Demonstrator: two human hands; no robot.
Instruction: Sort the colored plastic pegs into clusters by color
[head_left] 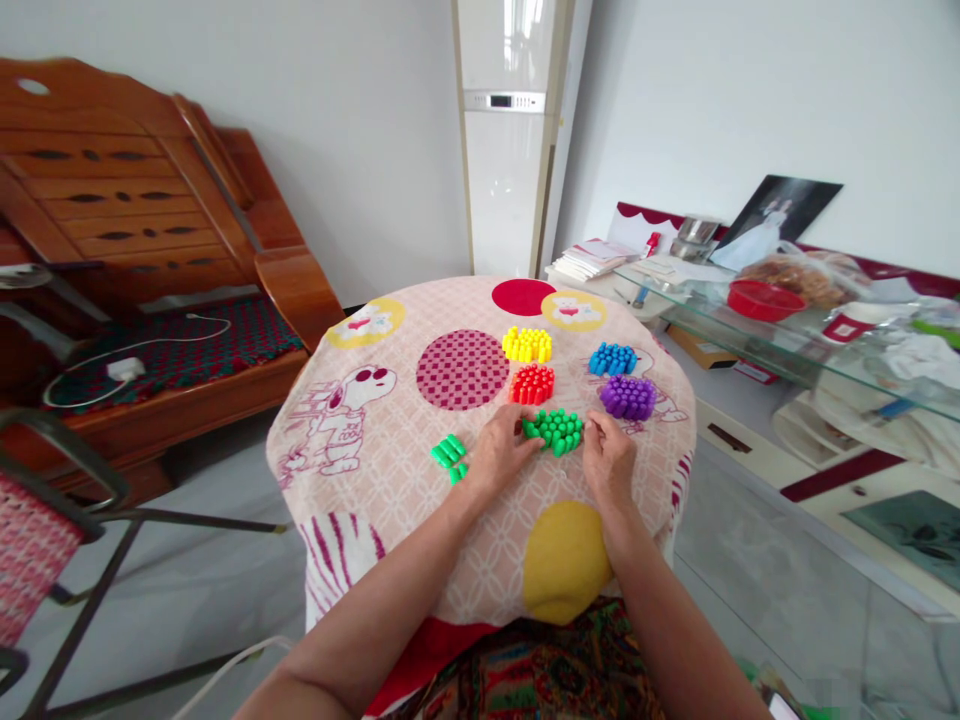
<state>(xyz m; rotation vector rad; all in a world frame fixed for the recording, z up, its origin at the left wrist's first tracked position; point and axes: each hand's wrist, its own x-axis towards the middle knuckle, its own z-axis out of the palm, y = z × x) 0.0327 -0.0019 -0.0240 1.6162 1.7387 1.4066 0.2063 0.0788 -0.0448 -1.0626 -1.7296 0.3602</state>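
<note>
A tight group of small green pegs (555, 430) stands upright on the cloth between my two hands. My left hand (501, 448) is at its left side, thumb and forefinger curled around the nearest pegs. At the right side is my right hand (606, 455), its fingers bent and pressed together beside the group; whether a peg is in them is hidden. Loose green pegs (448, 452) lie to the left of my left hand. Behind the green group stand red pegs (532, 384) and yellow pegs (527, 345). Purple pegs (628, 397) and blue pegs (613, 359) stand farther right.
A patterned cloth covers the round table (405, 440). To the right is a glass-topped cabinet (847, 350) with a red bowl (765, 299), papers and bags. A wooden bench (150, 230) stands left, and a metal-framed chair (45, 540) is nearer me.
</note>
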